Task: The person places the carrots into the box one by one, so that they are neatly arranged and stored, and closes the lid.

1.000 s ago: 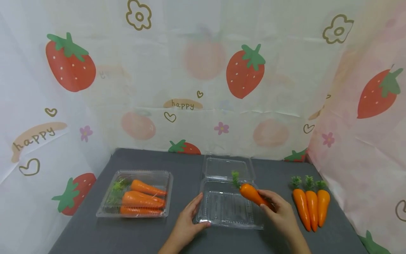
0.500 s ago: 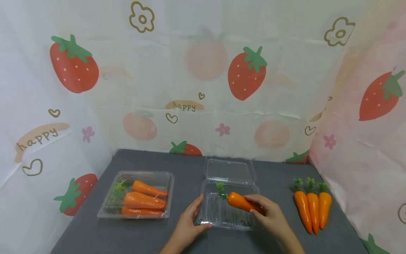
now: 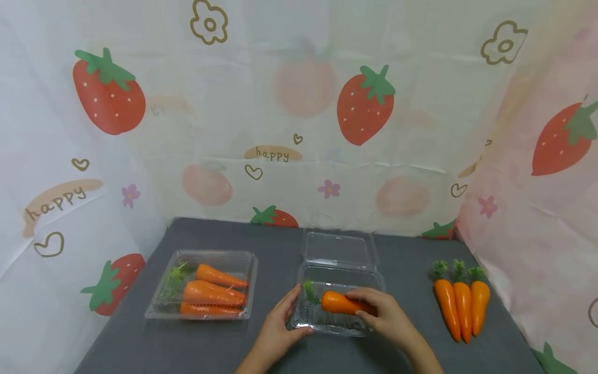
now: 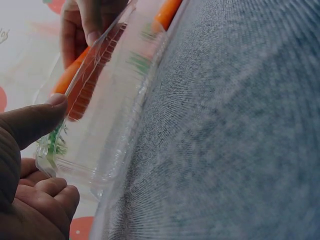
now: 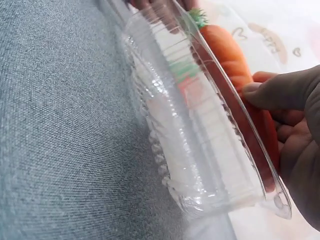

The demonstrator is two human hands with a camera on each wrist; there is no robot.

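Observation:
In the head view an open clear plastic clamshell container [image 3: 337,326] lies in the middle, its lid [image 3: 340,248] folded back. My left hand [image 3: 276,332] holds its near left corner, thumb at the front rim and fingers at the left side. Over the base, my right hand [image 3: 384,318] grips an orange toy carrot [image 3: 337,303] by its narrow half, the green top [image 3: 310,292] pointing left. In the right wrist view the thumb presses the carrot [image 5: 230,55] just above the rim. The left wrist view shows the left thumb [image 4: 40,120] against the container's edge.
A closed clear container [image 3: 156,313] with several carrots [image 3: 212,294] stands on the left. To the right, three carrots [image 3: 462,311] lie side by side on the grey tabletop [image 3: 275,249]. A printed curtain [image 3: 280,104] encloses the back and sides.
My right hand has moved left and slightly down, bringing the carrot from the container's right side to over its base, more level now. My left hand has stayed at the corner.

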